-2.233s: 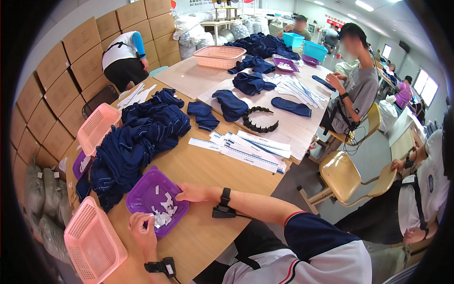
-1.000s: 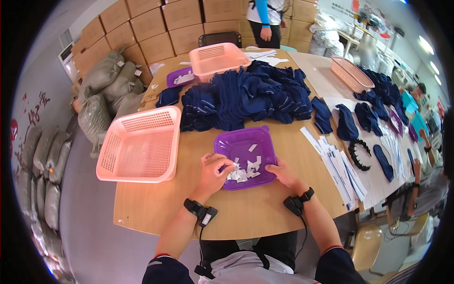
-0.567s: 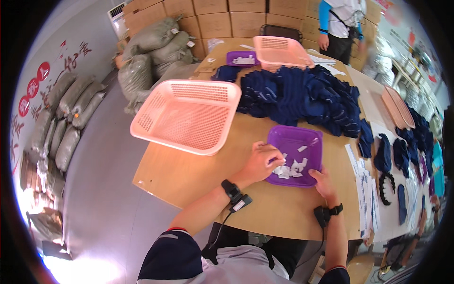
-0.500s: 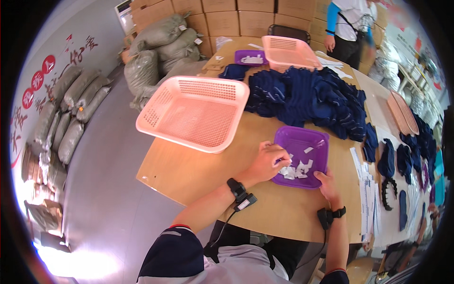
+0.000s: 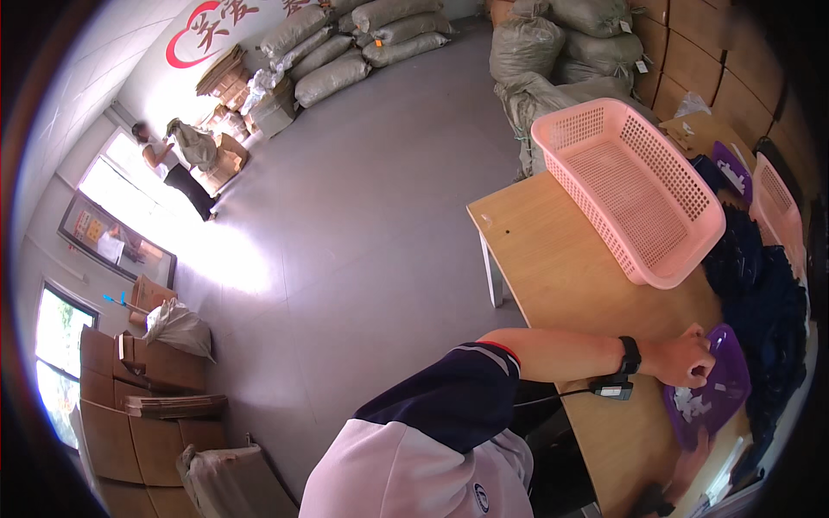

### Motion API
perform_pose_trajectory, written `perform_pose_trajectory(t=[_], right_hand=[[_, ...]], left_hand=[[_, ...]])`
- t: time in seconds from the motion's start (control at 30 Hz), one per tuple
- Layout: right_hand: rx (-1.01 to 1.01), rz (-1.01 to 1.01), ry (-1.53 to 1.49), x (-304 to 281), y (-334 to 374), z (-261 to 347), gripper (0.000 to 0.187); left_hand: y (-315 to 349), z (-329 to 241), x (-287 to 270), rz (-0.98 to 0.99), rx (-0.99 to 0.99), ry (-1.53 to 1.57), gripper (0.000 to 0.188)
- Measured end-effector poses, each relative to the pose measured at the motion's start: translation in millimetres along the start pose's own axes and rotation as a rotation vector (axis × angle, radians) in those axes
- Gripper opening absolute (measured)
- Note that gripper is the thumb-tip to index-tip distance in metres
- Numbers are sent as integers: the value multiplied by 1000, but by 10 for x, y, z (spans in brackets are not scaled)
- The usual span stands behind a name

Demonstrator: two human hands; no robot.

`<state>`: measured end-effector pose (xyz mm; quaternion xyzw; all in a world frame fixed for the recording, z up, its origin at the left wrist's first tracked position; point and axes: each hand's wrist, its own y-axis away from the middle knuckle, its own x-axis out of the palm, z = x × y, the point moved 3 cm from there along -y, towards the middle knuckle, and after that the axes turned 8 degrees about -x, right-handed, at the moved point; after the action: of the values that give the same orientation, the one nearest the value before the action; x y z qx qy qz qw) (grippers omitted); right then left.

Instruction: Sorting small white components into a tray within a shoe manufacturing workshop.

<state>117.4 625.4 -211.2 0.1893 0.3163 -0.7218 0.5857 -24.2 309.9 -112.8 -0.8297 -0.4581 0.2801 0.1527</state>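
Purple tray [image 5: 730,380] near table edge; left hand [image 5: 686,358] pinching white tag; right hand [image 5: 686,466] unclear.

Garment workshop or warehouse, stuffed grey sacks [image 5: 345,52] lying along the wall, cardboard boxes [image 5: 129,380] stacking up, dark blue garments [image 5: 768,293] piling on a wooden worktable [image 5: 553,250].

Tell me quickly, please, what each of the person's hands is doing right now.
Left hand: fingers curled over the rim of the shallow purple plastic tray; whether it holds anything cannot be told.
Right hand: barely visible at the tray's lower edge; cannot be told.
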Motion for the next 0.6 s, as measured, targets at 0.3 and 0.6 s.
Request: perform_pose_trajectory(t=[0.3,0.6], right_hand=[[-232,83,417,-22,-20,257,34],[-172,95,396,-101,52,302,44]], left_hand=[[16,169,20,-75,79,-38,17],[-22,106,50,1,87,-46,19]])
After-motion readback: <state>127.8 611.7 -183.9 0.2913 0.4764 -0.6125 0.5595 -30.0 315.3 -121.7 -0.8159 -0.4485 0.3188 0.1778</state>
